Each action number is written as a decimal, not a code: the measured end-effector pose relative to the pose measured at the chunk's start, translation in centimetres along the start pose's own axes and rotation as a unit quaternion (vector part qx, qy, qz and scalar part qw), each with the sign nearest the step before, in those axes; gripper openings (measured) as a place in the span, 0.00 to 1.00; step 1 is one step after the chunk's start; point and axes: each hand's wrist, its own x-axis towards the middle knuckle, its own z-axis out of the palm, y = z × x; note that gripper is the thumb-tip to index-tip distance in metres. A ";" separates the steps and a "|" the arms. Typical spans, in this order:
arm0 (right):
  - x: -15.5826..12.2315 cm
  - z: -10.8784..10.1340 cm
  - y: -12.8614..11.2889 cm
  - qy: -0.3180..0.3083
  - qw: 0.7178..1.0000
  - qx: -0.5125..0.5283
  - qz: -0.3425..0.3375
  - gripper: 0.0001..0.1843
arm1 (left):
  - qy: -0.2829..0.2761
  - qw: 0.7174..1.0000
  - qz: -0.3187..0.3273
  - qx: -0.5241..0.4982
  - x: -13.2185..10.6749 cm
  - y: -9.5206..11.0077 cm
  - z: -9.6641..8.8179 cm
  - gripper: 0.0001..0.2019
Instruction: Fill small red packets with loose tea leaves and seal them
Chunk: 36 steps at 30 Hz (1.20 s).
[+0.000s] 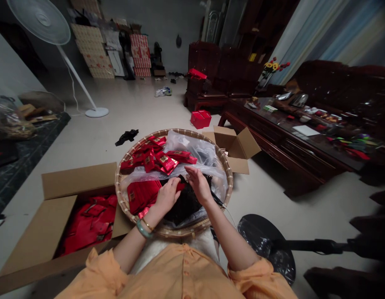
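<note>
Your left hand (167, 195) is closed round a red packet (181, 187), over the dark loose leaves (183, 206) in the woven tray (226, 166). Just beside it, your right hand (197, 185) has its fingers bent down; gripping or not, can't tell

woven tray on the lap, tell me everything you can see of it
The woven tray is round, shallow and tan, seemingly bamboo strips with a thicker bound rim. It rests about level on the person's lap, its left edge over an open cardboard box. A clear plastic sheet lines it, bearing red packets and a dark loose heap. The left hand and right hand rest in its near half.
</note>
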 end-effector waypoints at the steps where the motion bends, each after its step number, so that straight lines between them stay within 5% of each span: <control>1: -0.1 -0.3 -0.1 0.015 1.000 -0.011 -0.007 0.24 | 0.006 1.000 0.001 -0.004 -0.1 -0.1 0.0 0.20; 6: -0.7 -1.4 0.5 0.020 0.986 -0.167 -0.013 0.20 | 0.059 0.998 0.005 -0.030 -0.6 -0.6 0.3 0.20; 13: -1.4 -1.3 1.6 -0.020 0.919 -0.371 -0.129 0.12 | 0.100 0.994 0.028 -0.044 -1.1 -0.7 1.3 0.21; 19: -1.3 -1.3 0.4 -0.031 0.906 -0.391 -0.160 0.08 | 0.117 0.989 0.060 -0.064 -1.5 -0.9 1.2 0.21; 24: -1.5 -1.3 0.1 -0.004 0.899 -0.387 -0.203 0.09 | 0.184 0.973 0.113 -0.087 -2.2 -1.1 1.2 0.19; 29: 0.2 -3.1 3.6 -0.033 0.857 -0.504 -0.105 0.14 | 0.227 0.957 0.144 -0.108 -3.0 -1.7 1.4 0.20; 36: 2.0 -3.1 6.4 -0.226 0.719 -0.656 0.038 0.39 | 0.241 0.959 0.118 -0.088 -3.5 -2.7 1.1 0.19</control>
